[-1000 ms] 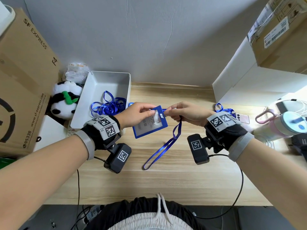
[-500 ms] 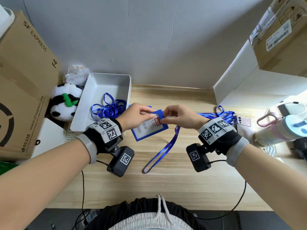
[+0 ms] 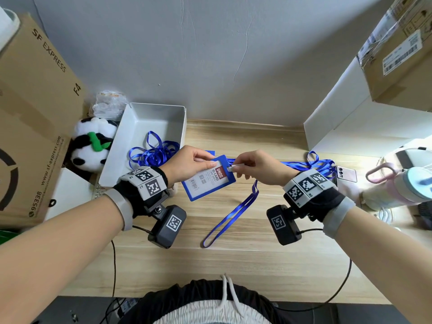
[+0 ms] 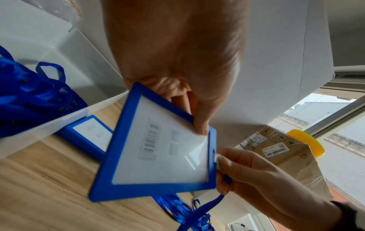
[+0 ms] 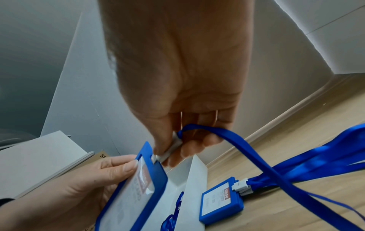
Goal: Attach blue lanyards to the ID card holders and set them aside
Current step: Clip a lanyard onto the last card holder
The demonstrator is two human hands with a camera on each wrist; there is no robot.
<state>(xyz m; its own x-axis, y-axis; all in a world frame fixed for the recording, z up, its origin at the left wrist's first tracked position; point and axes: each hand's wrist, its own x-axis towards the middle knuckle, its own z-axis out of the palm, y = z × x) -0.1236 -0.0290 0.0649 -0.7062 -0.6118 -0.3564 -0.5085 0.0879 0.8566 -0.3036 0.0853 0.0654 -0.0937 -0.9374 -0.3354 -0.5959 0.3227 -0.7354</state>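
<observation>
My left hand [image 3: 210,163] pinches the top corner of a blue ID card holder [image 3: 208,181] and holds it tilted above the table. In the left wrist view its thumb lies on the holder's clear front [image 4: 158,148]. My right hand [image 3: 236,168] pinches the white clip [image 5: 170,149] of a blue lanyard [image 3: 233,213] and holds it against the slot in the holder's top edge. The lanyard's loop hangs down onto the wood. A stack of blue holders [image 5: 221,204] with clips and lanyards attached lies on the table behind my hands.
A white bin [image 3: 117,146] holding loose blue lanyards [image 3: 152,155] stands at the left, beside a panda plush [image 3: 91,146] and a big cardboard box [image 3: 35,127]. On the right are a phone [image 3: 346,174], a pink-handled bottle [image 3: 397,185] and a white box [image 3: 350,127].
Both hands kept their hold and sank a little toward me. The right hand brought the clip onto the holder's top slot. The holder now tilts more to the right.
</observation>
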